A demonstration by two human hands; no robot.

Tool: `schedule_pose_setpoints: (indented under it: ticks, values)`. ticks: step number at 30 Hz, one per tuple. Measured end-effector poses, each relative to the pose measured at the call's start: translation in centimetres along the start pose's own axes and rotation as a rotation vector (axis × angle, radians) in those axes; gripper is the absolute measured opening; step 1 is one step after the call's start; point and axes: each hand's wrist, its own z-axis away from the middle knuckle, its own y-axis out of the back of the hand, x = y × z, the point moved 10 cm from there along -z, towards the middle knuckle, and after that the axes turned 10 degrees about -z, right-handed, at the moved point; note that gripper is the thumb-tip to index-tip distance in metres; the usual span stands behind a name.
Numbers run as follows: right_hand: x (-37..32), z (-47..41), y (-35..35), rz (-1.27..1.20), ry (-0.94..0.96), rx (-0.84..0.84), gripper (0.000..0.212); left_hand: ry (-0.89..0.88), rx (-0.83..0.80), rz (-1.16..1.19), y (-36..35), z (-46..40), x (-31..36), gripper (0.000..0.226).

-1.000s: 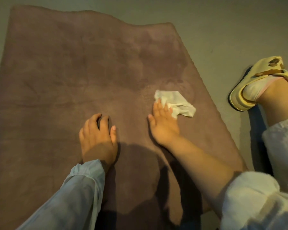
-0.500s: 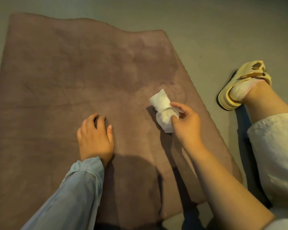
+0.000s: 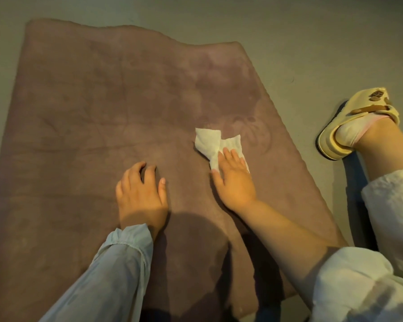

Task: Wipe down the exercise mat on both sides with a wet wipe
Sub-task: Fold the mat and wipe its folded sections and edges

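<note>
My right hand (image 3: 234,180) lies flat on the wet wipe (image 3: 215,144), fingers straight and together, pressing its near part down onto the exercise mat (image 3: 102,101); nothing is pinched or curled around it. The wipe is crumpled, not spread out, and most of it sticks out beyond my fingertips, away from me and a little to the left, so the cloth leads the hand toward the mat's far edge. My left hand (image 3: 141,194) rests on the mat just beside the right, to its left, fingers loosely bent with the tips on the surface and holding nothing; I judge it is steadying the mat.

The wipe sits in the right half of the mat, nearer the right edge than the left, beside a faint printed emblem (image 3: 251,133). The mat's long axis runs away from me, its far edge wavy against the floor (image 3: 312,43). The broad stretch to the left and the far end look like the ground left to cover, so the next stroke should probably push forward or sweep left, and my right hand is the one placed for it. My sandalled foot (image 3: 356,126) is off the mat, past its right edge
</note>
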Motion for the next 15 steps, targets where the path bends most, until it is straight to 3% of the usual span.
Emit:
schedule_pose_setpoints:
  ticks: [4, 8, 15]
  values:
    - [-1.0, -0.6, -2.8, 0.231, 0.032, -0.131, 0.053, 0.01, 0.001, -0.015, -0.1, 0.0, 0.0, 0.039]
    - [0.5, -2.6, -1.2, 0.305, 0.055, -0.105, 0.052, 0.014, 0.014, -0.016, -0.2, 0.0, -0.2, 0.033]
    - [8.5, -1.6, 5.1, 0.251, -0.183, 0.018, 0.055, 0.017, -0.01, 0.003, -0.3, -0.1, -0.2, 0.035]
